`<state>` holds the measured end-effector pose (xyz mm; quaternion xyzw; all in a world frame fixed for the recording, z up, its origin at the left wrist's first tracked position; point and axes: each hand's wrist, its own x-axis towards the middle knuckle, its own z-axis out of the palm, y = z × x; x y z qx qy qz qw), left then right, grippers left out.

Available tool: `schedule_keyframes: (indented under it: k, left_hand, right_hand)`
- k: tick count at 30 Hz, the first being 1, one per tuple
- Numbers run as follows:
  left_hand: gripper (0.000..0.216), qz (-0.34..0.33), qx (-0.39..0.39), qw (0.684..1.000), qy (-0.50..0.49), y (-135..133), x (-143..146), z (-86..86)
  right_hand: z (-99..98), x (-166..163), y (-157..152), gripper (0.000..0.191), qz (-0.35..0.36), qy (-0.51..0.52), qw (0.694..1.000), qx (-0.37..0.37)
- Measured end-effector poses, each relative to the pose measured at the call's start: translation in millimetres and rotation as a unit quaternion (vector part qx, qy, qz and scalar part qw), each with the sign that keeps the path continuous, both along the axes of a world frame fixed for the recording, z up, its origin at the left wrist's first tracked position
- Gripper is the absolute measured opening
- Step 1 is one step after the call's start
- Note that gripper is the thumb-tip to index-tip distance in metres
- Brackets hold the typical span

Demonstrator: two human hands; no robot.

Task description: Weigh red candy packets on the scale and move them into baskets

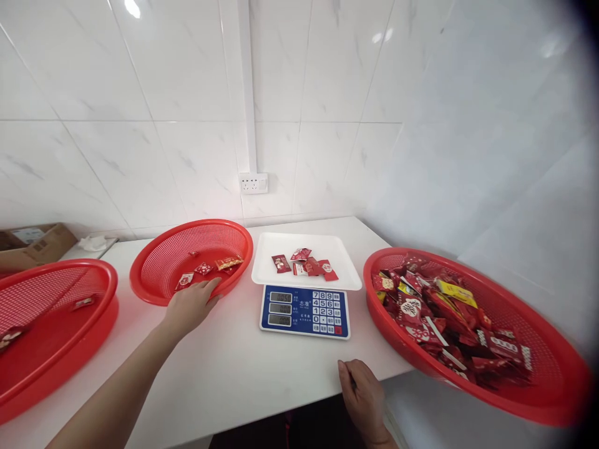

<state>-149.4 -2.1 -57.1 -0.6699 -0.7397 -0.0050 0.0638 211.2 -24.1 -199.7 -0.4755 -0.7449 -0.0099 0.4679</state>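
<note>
My left hand [191,304] rests on the front rim of the middle red basket [154,260], fingers curled over the edge. That basket holds a few red sweet packets [204,268] and an orange one. My right hand [361,393] lies at the table's front edge, fingers loosely bent, nothing visible in it. Between my hands stands a blue-faced weighing scale [305,310]; its white tray [266,262] carries several red packets [309,264]. To the right, a large red basket [552,355] is heaped with many red and yellow packets [435,312].
A third red basket [96,293] at the far left holds a couple of packets. A cardboard box [40,243] sits behind it by the tiled wall. A wall socket [253,183] is above the table. The white table [234,368] ends just before my right hand.
</note>
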Motion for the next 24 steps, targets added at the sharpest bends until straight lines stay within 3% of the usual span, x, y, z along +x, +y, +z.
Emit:
schedule_keyframes:
  k: [12, 24]
  left_hand:
    - [0.041, 0.006, 0.053, 0.998, 0.027, 34.6, -36.8, 2.0]
    - [0.039, 0.015, 0.057, 0.998, 0.029, 35.8, -45.1, -0.6]
  right_hand:
    - [1.9, -0.1, -1.2, 0.029, -0.002, -0.014, 1.000, 0.002]
    - [-0.3, 0.8, -1.3, 0.030, 0.005, -0.007, 1.000, -0.002]
